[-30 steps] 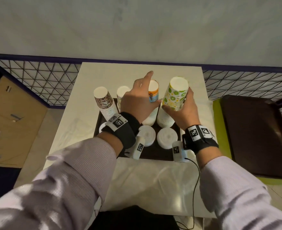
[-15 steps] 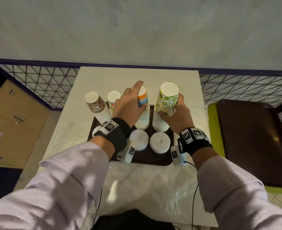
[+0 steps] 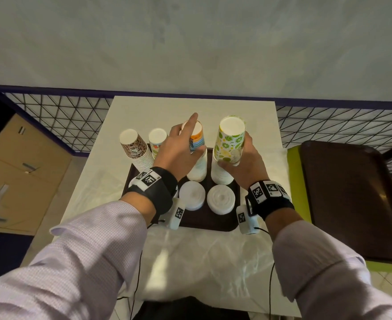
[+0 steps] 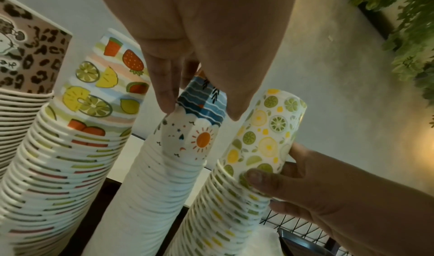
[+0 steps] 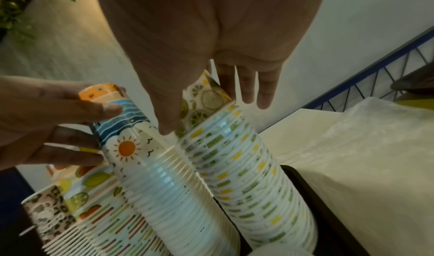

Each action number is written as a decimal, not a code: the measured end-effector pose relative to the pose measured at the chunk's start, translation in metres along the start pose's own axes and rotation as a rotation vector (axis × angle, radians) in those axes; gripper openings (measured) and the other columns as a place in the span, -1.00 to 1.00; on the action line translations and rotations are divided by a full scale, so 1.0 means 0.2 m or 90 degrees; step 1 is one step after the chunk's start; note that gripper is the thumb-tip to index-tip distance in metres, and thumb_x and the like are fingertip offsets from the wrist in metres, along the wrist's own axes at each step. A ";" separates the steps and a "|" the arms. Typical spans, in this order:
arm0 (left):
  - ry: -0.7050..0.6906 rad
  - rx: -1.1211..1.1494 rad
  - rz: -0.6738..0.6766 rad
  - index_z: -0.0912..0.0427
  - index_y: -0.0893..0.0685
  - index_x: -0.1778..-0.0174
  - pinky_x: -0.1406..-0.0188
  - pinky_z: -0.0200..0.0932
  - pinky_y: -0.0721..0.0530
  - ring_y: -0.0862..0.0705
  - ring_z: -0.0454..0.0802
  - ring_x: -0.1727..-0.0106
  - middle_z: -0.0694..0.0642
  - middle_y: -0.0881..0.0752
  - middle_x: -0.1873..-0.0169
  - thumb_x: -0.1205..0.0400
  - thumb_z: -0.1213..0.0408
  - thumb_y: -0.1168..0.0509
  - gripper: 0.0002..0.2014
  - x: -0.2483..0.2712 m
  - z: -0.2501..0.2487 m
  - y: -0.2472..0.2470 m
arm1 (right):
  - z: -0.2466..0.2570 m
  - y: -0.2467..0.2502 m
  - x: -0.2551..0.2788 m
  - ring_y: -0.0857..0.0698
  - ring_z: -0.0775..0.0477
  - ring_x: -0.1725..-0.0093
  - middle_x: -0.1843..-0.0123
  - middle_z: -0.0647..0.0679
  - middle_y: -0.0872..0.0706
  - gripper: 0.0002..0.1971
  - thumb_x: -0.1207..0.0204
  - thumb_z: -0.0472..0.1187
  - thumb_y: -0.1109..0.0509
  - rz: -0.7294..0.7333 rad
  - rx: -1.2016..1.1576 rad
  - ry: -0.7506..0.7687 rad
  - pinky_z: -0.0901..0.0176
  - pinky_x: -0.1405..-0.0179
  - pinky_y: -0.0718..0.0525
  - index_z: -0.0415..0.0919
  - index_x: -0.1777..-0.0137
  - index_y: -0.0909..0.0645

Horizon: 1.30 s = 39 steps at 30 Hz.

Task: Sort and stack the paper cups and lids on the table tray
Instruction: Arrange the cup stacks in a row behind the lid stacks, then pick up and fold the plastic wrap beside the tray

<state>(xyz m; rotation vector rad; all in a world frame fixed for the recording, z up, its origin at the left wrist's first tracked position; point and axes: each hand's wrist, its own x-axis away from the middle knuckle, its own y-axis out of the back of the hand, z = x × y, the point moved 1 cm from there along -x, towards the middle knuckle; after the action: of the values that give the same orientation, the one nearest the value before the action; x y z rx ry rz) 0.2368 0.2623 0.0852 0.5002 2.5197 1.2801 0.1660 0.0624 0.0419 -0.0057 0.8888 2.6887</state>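
Flanking: leopard stack, fruit stack. Holding in tray — lid piles; left hand gripping sun cup, right hand lime cup.

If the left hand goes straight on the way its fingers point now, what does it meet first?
Probably nothing: the left hand already holds the sunset cup, and beyond it lies bare table, though depth is unclear.

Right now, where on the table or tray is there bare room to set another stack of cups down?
Free: the table behind the cup stacks, to its far edge, and the cloth-covered strip nearer than the tray. Crowded: the tray itself, with four cup stacks in back, lid stacks in front, and both hands on cups.
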 end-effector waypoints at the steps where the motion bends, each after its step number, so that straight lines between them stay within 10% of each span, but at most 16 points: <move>1: -0.008 0.010 -0.008 -0.10 -0.06 -0.83 -0.40 0.09 -0.65 -0.59 0.22 -0.48 0.28 -0.48 -0.55 -0.72 0.06 -0.39 -0.18 0.01 0.00 0.00 | 0.00 0.01 0.01 -0.65 -0.05 -0.37 -0.41 -0.06 -0.65 -0.09 -0.29 -0.19 -0.74 0.000 -0.003 0.003 0.10 -0.30 -0.65 -0.13 -0.59 -0.33; 7: -0.060 -0.084 -0.213 0.11 -0.34 -0.73 -0.34 0.14 -0.60 -0.49 0.28 -0.41 0.32 -0.48 -0.45 -0.65 0.06 -0.41 -0.27 0.15 -0.11 0.00 | -0.12 0.05 0.18 -0.32 -0.12 -0.70 -0.73 -0.15 -0.32 -0.03 -0.49 -0.11 -0.62 -0.007 0.070 -0.112 0.06 -0.65 -0.30 -0.20 -0.77 -0.11; 10: -0.124 -0.016 -0.241 0.18 -0.54 -0.52 -0.24 0.07 -0.58 -0.54 0.20 -0.24 0.25 -0.55 -0.29 -0.62 0.14 -0.44 -0.46 0.28 -0.19 -0.03 | -0.27 0.08 0.31 -0.33 -0.18 -0.67 -0.68 -0.17 -0.38 -0.27 -0.58 -0.14 -0.52 -0.056 0.098 -0.152 0.14 -0.63 -0.23 -0.22 -0.70 -0.31; 15: -0.159 0.070 0.065 0.00 -0.62 -0.32 0.04 -0.03 -0.70 -0.60 -0.15 0.08 -0.03 -0.58 -0.14 -0.70 0.08 -0.37 -0.71 0.50 -0.17 -0.28 | -0.59 0.12 0.49 -0.42 -0.43 -0.51 -0.58 -0.31 -0.43 -0.51 -0.58 -0.16 -0.48 -0.077 0.215 -0.299 -0.18 -0.51 -0.40 -0.09 -0.51 -0.57; 22: -0.169 -0.072 0.462 -0.19 -0.44 -0.61 -0.29 0.00 -0.65 -0.60 0.03 -0.31 -0.06 -0.48 -0.34 -0.70 0.06 -0.36 -0.48 0.78 -0.10 -0.70 | -0.85 0.09 0.64 -0.47 -0.42 -0.42 -0.46 -0.28 -0.50 -0.47 -0.63 -0.02 -0.37 0.113 0.330 -0.424 -0.16 -0.44 -0.45 0.02 -0.60 -0.42; 29: -0.175 -0.200 0.560 -0.07 -0.44 -0.66 -0.61 0.11 -0.39 -0.32 0.21 -0.66 0.11 -0.36 -0.65 -0.75 0.22 -0.31 -0.48 0.88 -0.11 -0.84 | -0.85 0.09 0.66 -0.54 -0.51 -0.38 -0.53 -0.33 -0.34 -0.30 -0.58 -0.18 -0.48 0.057 0.268 -0.511 -0.22 -0.33 -0.59 -0.05 -0.66 -0.24; 33: -0.122 -0.192 0.535 -0.04 -0.49 -0.64 -0.61 0.09 -0.43 -0.33 0.20 -0.66 0.12 -0.33 -0.66 -0.79 0.30 -0.24 -0.54 0.88 -0.09 -0.89 | -0.86 0.12 0.65 -0.70 -0.37 -0.07 -0.08 -0.27 -0.72 -0.95 -0.67 -0.26 -0.36 0.033 0.231 -0.429 0.06 0.13 -0.52 -0.23 -0.03 -0.55; 39: -0.117 -0.196 0.511 -0.06 -0.39 -0.63 -0.31 0.08 -0.66 -0.39 0.19 -0.51 0.12 -0.19 -0.58 -0.66 0.34 -0.35 -0.40 0.89 -0.07 -0.92 | -0.81 0.21 0.65 -0.50 -0.24 0.26 0.28 -0.16 -0.59 -0.78 -0.65 -0.30 -0.41 -0.124 0.119 -0.350 0.08 0.30 -0.38 -0.34 0.21 -0.50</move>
<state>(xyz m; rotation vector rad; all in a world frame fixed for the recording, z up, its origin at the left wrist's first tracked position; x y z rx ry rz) 0.0370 0.2252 -0.0716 1.5586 1.9504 1.7223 0.0158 -0.0257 -0.0770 0.6217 0.8928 2.2378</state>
